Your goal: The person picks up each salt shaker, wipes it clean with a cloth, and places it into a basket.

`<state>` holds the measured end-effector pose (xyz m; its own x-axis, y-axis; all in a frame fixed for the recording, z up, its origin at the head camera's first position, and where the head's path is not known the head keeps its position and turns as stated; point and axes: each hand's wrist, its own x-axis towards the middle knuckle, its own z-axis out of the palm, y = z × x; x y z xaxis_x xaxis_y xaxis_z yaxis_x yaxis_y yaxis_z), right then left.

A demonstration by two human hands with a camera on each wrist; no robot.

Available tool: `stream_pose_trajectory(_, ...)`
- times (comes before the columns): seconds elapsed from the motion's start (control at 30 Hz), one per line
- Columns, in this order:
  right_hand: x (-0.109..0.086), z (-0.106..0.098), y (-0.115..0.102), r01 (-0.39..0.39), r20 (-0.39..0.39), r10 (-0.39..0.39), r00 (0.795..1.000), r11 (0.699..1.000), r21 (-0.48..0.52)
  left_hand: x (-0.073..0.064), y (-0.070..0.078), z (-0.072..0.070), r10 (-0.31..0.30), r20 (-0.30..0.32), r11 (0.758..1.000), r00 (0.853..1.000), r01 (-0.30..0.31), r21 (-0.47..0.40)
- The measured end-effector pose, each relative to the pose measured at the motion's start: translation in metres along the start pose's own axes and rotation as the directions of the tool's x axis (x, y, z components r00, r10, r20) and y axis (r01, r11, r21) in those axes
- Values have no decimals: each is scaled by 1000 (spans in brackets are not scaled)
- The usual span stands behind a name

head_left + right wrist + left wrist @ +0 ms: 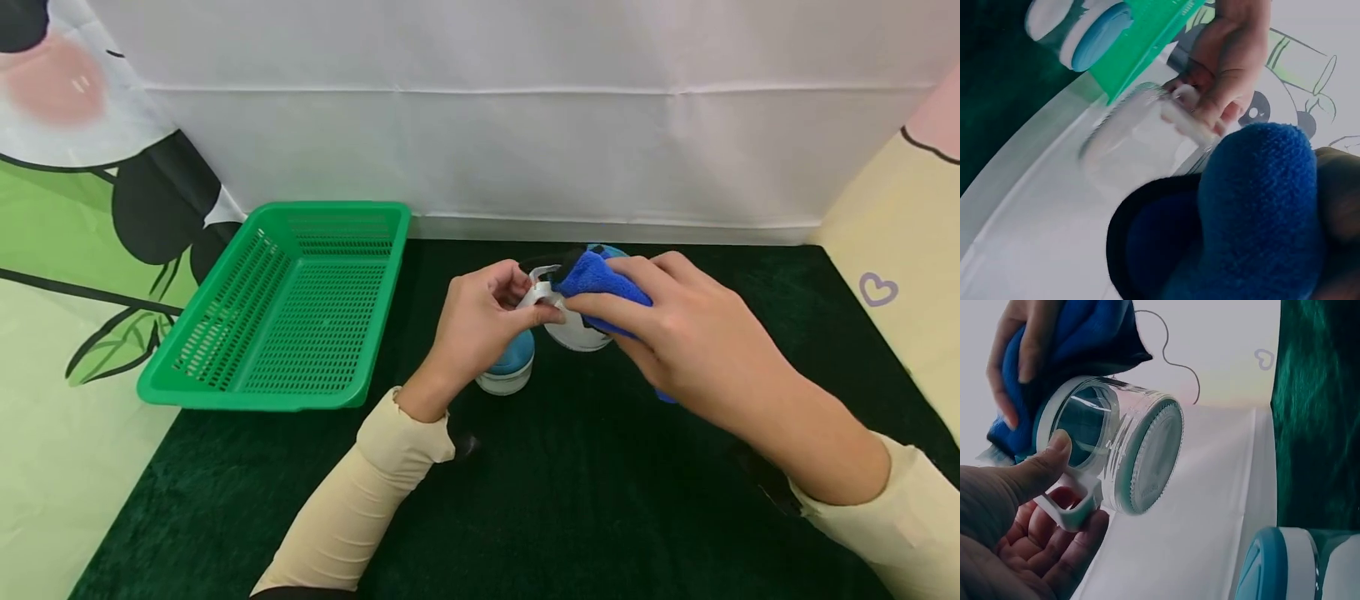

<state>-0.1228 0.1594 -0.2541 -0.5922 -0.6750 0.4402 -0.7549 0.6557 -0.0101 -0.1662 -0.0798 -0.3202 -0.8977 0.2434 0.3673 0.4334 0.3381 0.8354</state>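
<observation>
My left hand grips the white handle of a clear glass jar, thumb on top and fingers beneath. The jar is held tilted on its side, its ribbed base facing away from the cloth. In my right hand is a blue cloth with a dark edging, bunched against the jar's mouth. The left wrist view shows the cloth covering the opening, so what lies inside the mouth is hidden. Part of the jar sits behind the cloth in the right wrist view.
A blue-lidded jar stands on the dark green cloth-covered table below my left hand. Behind both hands, a whitish container partly shows. A green slatted basket lies to the left, and a white curtain hangs along the back.
</observation>
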Motion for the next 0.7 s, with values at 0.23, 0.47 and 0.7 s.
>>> stream_pose_trajectory(0.23,-7,-6,20,-191,26,191,981,981,32,-1,0,-3,-3,13,996,1000,4,-89)
stream_pose_trajectory(0.47,-9,-3,8,-78,11,78,997,997,17,-3,2,3,13,18,998,1000,-12,-69)
stream_pose_trajectory(0.7,3,-5,17,-186,73,184,980,982,18,-3,2,10,36,22,999,999,-36,-35)
